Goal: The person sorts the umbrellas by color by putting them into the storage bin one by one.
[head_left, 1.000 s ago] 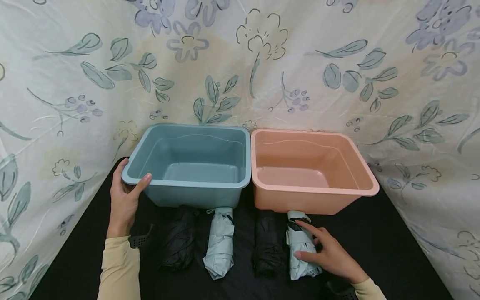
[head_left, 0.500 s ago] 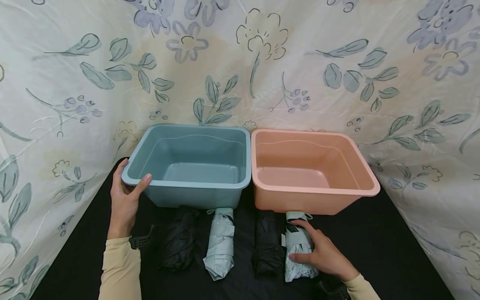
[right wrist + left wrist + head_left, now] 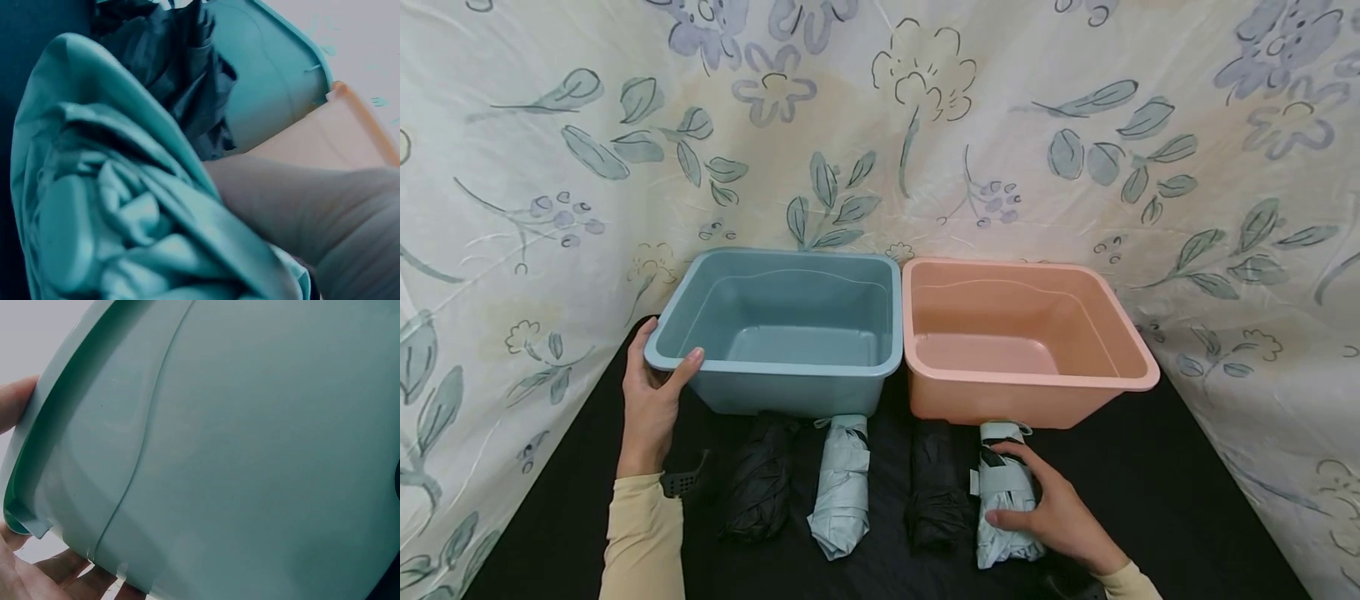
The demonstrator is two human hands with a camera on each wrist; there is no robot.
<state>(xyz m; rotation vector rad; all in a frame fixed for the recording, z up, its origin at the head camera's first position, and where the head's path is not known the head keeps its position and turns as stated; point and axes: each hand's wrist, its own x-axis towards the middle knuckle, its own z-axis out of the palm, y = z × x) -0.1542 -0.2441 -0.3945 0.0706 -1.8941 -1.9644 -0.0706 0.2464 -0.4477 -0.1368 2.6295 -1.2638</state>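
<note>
My left hand (image 3: 651, 408) grips the near left corner of a blue plastic bin (image 3: 805, 367), thumb over the rim and other fingers outside it. In the left wrist view the bin's outer wall (image 3: 237, 450) fills most of the picture. My right hand (image 3: 1063, 510) holds a folded pale blue-green umbrella (image 3: 1003, 483), rightmost in a row before the bins, with thumb and fingers on its sides. Close up in the right wrist view are the umbrella's bunched cloth (image 3: 156, 206) and part of the hand (image 3: 269, 200). The fingertips are hidden there.
An orange bin (image 3: 1030, 381) stands right of the blue one. Left of the held umbrella lie a black folded umbrella (image 3: 936, 492), another pale one (image 3: 841, 492) and another black one (image 3: 758, 483), on black cloth (image 3: 1157, 500). A flowered curtain (image 3: 880, 108) hangs behind.
The right hand and its pale umbrella shift slightly left, then back right, with the umbrella turning so a small tag shows at its left side. The left hand and both bins stay put.
</note>
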